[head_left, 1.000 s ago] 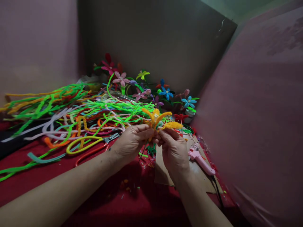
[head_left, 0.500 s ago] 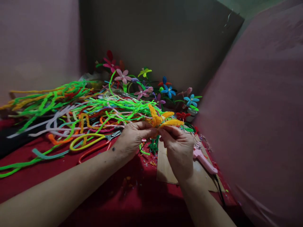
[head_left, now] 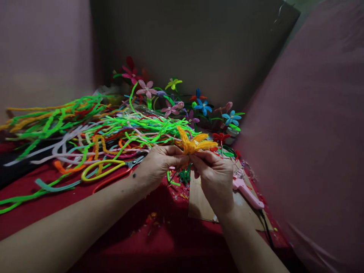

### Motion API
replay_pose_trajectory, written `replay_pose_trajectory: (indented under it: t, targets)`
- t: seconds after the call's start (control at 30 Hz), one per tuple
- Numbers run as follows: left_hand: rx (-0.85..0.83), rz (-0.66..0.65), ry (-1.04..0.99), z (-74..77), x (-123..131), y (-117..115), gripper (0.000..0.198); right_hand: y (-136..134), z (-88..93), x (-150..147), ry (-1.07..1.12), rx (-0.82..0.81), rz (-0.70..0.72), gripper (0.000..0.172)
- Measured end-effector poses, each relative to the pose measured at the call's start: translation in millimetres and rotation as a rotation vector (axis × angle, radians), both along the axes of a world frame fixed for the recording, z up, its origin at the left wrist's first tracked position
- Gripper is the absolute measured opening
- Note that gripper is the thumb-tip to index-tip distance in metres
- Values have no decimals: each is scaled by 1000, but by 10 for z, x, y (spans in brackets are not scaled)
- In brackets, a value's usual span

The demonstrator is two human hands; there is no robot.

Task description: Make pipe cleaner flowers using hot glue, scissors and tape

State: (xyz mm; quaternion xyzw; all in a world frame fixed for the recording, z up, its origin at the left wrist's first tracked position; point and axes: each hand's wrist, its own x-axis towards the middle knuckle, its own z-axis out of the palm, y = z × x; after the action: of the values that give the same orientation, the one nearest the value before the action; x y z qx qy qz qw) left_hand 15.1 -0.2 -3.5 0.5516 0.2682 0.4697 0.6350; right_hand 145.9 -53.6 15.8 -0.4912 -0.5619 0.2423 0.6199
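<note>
An orange pipe-cleaner flower [head_left: 196, 143] with a pale centre is held up between both hands, above the red cloth. My left hand [head_left: 157, 165] pinches it at the base from the left, thumb and forefinger together. From the right, my right hand [head_left: 214, 176] is closed on the same base, its fingertips almost meeting the left ones. A thin dark stem slants down below the left fingers. Just behind my left wrist lie scissors [head_left: 104, 167] with one yellow and one red handle.
A heap of coloured pipe cleaners [head_left: 119, 132] spreads across the left and middle. Finished pipe-cleaner flowers [head_left: 203, 107] stand at the back. On the right, a pink glue gun [head_left: 248, 193] with a cord rests on a cardboard sheet [head_left: 200, 203]. Small scraps litter the red cloth [head_left: 159, 239].
The orange flower has turned slightly, and its petals sit more level and closer together. Both hands stay at its base. The whole view has shifted a little.
</note>
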Motion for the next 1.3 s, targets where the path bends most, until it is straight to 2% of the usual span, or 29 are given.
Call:
replay_pose_trajectory:
  t: [0.13,0.23,0.33,0.43,0.67,0.77,0.87,1.0,1.17,1.3]
  targets:
    - [3,0,13,-3,-2,6,8,13,-21,25,79,-19,60,8]
    - [1,-12,44,34,-4,-12,7,59,-59,48,226,-43,145,4]
    - [-13,-8,52,78,-7,-38,8,121,-109,73,336,-23,187,7]
    - [-13,-7,72,97,-15,-52,2,159,-120,98,330,-32,227,6]
    - [30,-131,69,108,-47,-66,3,156,-44,156,370,-153,481,11]
    - [50,-167,88,114,-50,-75,10,151,-76,176,373,-128,515,14]
    - [-2,-209,90,91,-46,-69,11,144,-123,203,367,-119,550,14]
    - [-27,-231,91,55,-42,-51,4,128,-143,238,242,-95,566,13]
    - [-81,-264,68,89,-35,-69,5,74,-121,245,69,-80,484,11]
    - [-153,-325,19,94,-26,-86,8,44,-124,245,64,-79,556,12]
